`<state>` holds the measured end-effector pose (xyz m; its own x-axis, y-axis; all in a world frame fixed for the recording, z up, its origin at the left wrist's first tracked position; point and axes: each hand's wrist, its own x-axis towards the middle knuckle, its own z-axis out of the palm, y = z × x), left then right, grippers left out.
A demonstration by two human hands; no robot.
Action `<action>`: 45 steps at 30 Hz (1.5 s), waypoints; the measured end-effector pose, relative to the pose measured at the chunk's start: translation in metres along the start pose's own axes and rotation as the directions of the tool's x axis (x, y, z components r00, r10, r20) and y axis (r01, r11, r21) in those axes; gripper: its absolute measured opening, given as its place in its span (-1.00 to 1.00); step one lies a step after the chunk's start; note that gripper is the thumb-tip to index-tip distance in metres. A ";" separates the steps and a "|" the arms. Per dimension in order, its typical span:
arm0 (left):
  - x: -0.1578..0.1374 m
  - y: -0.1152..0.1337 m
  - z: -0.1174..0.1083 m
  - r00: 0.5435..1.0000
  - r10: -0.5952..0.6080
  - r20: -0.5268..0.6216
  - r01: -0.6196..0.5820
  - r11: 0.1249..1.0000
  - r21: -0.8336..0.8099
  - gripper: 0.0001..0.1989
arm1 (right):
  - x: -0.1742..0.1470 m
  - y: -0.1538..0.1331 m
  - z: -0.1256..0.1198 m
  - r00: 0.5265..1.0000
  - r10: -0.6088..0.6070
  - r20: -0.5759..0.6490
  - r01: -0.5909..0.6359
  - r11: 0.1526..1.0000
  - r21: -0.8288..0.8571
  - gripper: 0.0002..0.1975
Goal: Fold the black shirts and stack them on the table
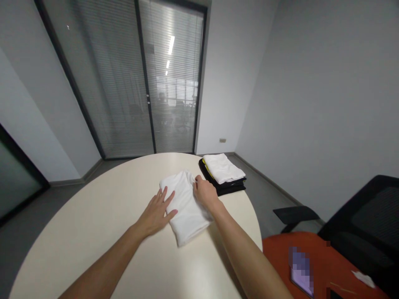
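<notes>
A white T-shirt [186, 216], folded into a rough rectangle, lies on the round table between my hands. My left hand [157, 211] rests along its left edge with the fingers spread, the thumb and some fingertips on the fabric. At the upper right edge, my right hand [205, 192] has its fingers curled in and closed on the cloth. Part of that edge is hidden behind the hand and forearm. Just beyond my right hand sits a stack of folded clothes, with a white piece [222, 168] on top, a bit of yellow under it and black pieces [232, 189] below.
The cream round table [102, 207] spreads around the cloth, its edge curving near the stack. At right stands an office chair with a red seat [277, 245] and black armrest [296, 216]; a phone [301, 274] lies on the seat. Glass panels with blinds [124, 104] stand behind.
</notes>
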<state>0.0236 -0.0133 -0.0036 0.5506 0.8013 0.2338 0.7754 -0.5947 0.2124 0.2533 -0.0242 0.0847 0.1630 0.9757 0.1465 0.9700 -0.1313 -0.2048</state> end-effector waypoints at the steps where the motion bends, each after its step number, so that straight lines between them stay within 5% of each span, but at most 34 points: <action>1: 0.000 0.000 0.000 1.000 -0.001 0.009 0.001 1.000 0.003 -0.27 | 0.000 0.000 -0.001 1.000 0.003 -0.002 -0.003 1.000 0.003 -0.72; 6: 0.001 0.003 0.001 0.998 -0.034 0.044 0.033 0.999 0.016 -0.23 | 0.006 0.003 -0.014 0.999 -0.017 -0.031 0.019 0.998 0.053 -0.72; 15: -0.001 0.003 0.003 0.996 -0.075 0.041 0.074 0.997 0.030 -0.24 | 0.035 0.010 -0.080 0.992 -0.083 -0.090 0.088 0.995 0.049 -0.69; 26: -0.001 0.006 -0.003 0.994 -0.090 0.064 0.090 0.996 -0.004 -0.24 | 0.118 0.078 -0.166 0.961 0.022 -0.275 0.046 0.970 0.239 -0.69; 40: 0.000 0.004 -0.004 0.993 -0.089 0.081 0.092 0.995 -0.037 -0.26 | 0.163 0.115 -0.164 0.979 0.109 -0.173 -0.003 0.854 0.520 -0.58; 45: 0.000 0.003 -0.001 0.995 -0.078 0.064 0.081 0.996 -0.048 -0.28 | 0.167 0.151 -0.126 0.979 0.199 -0.037 -0.178 0.936 0.305 -0.64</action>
<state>0.0253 -0.0152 -0.0016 0.5074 0.8476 0.1554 0.8016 -0.5304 0.2757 0.4498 0.0963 0.1997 0.3591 0.9230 0.1383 0.8233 -0.2435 -0.5127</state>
